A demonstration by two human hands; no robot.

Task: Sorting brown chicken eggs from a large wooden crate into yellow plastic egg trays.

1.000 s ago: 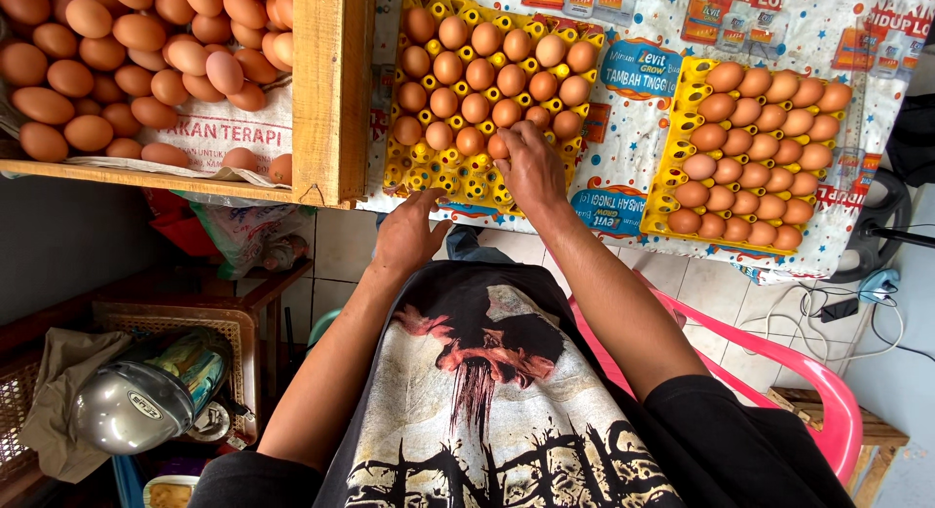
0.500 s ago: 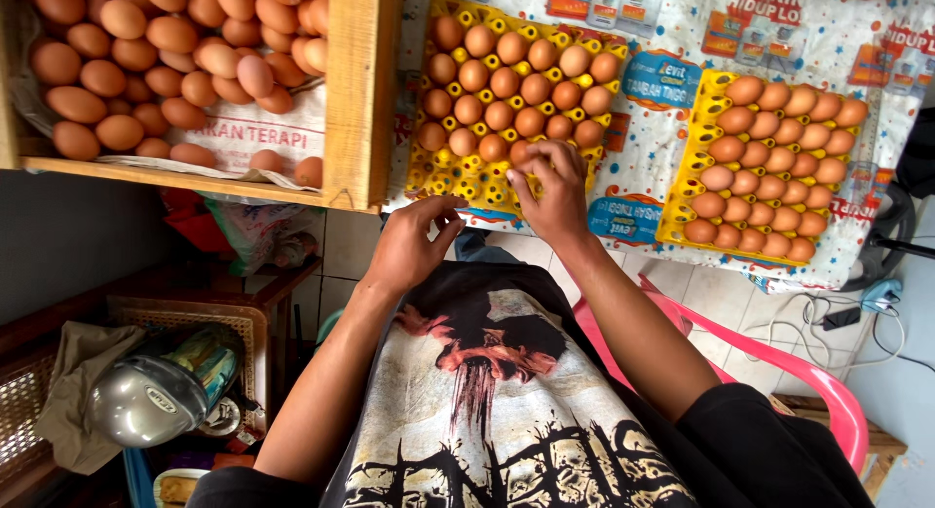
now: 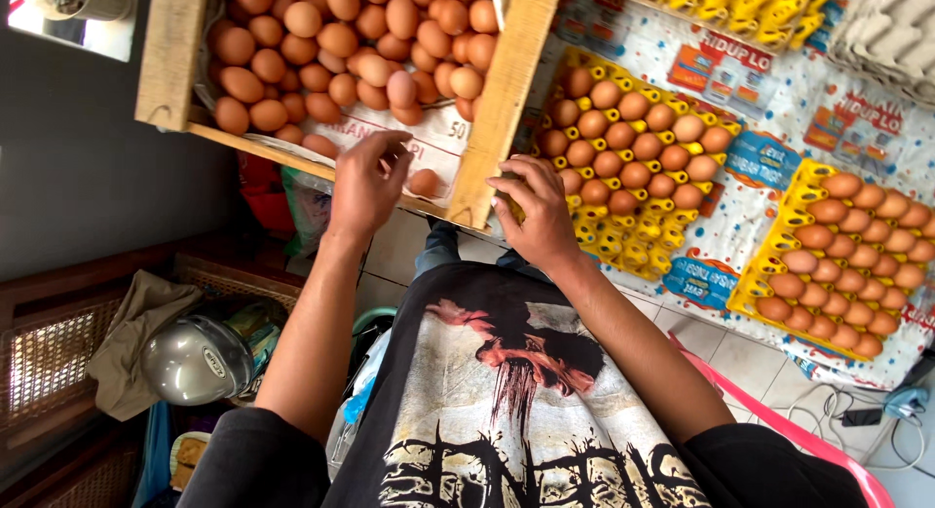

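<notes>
A wooden crate [image 3: 502, 89] heaped with brown eggs [image 3: 360, 40] stands in front of me at the upper left. My left hand [image 3: 365, 182] reaches over its near edge with fingers spread above the paper liner, close to a single egg [image 3: 424, 183]. My right hand [image 3: 536, 211] hovers with curled fingers at the crate's near right corner, beside a yellow egg tray [image 3: 633, 240] that is partly filled with eggs. Whether the right hand holds anything is hidden by its fingers.
A second yellow tray [image 3: 779, 264] full of eggs lies to the right on a printed sheet. Grey cartons [image 3: 891, 31] are stacked at the top right. A silver helmet [image 3: 200, 357] sits low on the left. The edge of a pink chair [image 3: 779, 420] and some cables [image 3: 857, 415] are at the lower right.
My view has shifted toward the crate. My left hand rose from my lap into the crate. My right hand left the yellow tray's eggs and moved left to the crate corner.
</notes>
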